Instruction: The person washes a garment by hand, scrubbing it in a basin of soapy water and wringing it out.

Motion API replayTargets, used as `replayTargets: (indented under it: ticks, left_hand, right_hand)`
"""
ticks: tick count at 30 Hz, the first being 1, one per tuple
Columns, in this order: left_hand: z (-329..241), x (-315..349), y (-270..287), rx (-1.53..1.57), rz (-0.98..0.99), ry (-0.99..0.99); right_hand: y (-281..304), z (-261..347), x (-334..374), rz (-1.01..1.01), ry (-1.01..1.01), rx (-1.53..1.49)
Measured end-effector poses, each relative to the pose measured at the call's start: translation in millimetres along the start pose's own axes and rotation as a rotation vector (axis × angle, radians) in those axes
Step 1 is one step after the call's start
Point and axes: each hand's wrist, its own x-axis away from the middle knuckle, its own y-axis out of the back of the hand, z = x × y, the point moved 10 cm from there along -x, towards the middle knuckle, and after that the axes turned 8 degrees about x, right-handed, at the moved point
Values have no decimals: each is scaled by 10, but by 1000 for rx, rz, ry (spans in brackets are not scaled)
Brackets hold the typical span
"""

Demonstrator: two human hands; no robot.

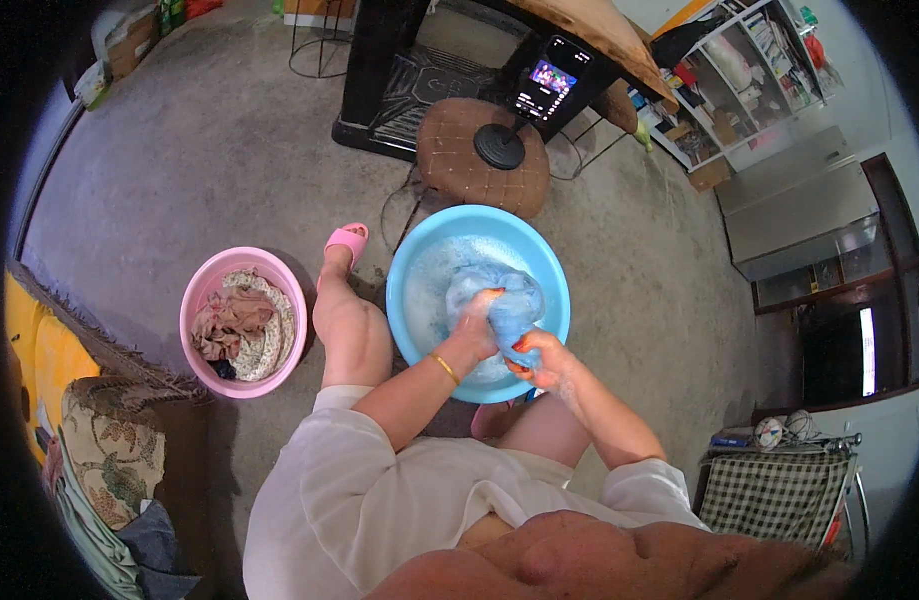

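A round blue basin (pixel 404 335) of sudsy water stands on the floor in front of me. Over it, a wet light-blue cloth (pixel 511 310) is bunched between my hands, part of it resting in the suds. My left hand (pixel 476 325), below a gold bangle on the wrist, grips the cloth with the thumb on top. Closer to the basin's near right rim, my right hand (pixel 547 362) is closed round the cloth's lower end, red nails showing.
Left of my leg stands a pink basin (pixel 191 345) with crumpled brown and patterned clothes (pixel 241 325). Beyond the blue basin, a brown padded stool (pixel 449 150) carries a phone (pixel 549 80) on a round-based stand. A checked-cloth-covered rack (pixel 774 495) is at right, fabric-draped furniture (pixel 114 440) at left.
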Motion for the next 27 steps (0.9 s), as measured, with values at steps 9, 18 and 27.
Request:
replayTargets:
  ticks: [9, 18, 27]
  left_hand:
    - [119, 36, -53, -149, -126, 136]
    - [57, 273, 422, -791, -573, 582]
    - [330, 212, -79, -163, -142, 417]
  right_hand:
    - [85, 143, 122, -37, 12, 196]
    - [113, 876, 361, -189, 220, 858]
    - [-63, 945, 364, -307, 296, 1386]
